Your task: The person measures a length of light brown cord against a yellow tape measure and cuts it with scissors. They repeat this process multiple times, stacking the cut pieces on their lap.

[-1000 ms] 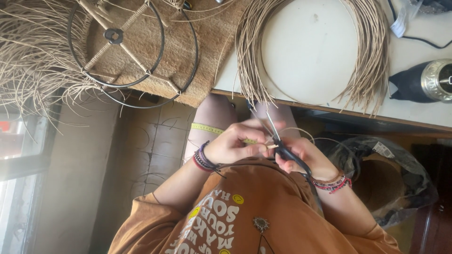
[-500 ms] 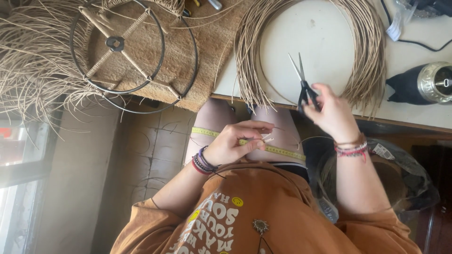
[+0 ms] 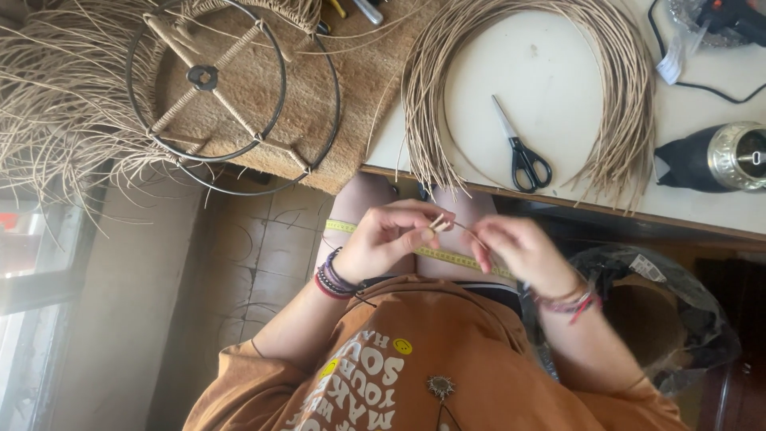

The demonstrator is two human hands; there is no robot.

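Observation:
My left hand (image 3: 389,241) pinches the ends of thin tan reed strands (image 3: 438,223) over my lap. My right hand (image 3: 519,251) is closed on the same strands a little further along, close beside the left. A yellow measuring tape (image 3: 447,257) lies across my thighs under both hands. Black-handled scissors (image 3: 523,156) lie shut on the white table (image 3: 550,72), inside a big coil of reed (image 3: 626,104), with no hand on them.
A round wire frame with wrapped spokes (image 3: 231,88) rests on a woven mat (image 3: 367,96) at the left, with loose fibres (image 3: 56,104) beside it. A black and silver tool (image 3: 718,156) and a glue gun (image 3: 734,14) sit at the right. A plastic bag (image 3: 670,303) is by my right knee.
My right hand carried the scissors up to the table, set them down inside the reed coil, and came back to the strands next to my left hand.

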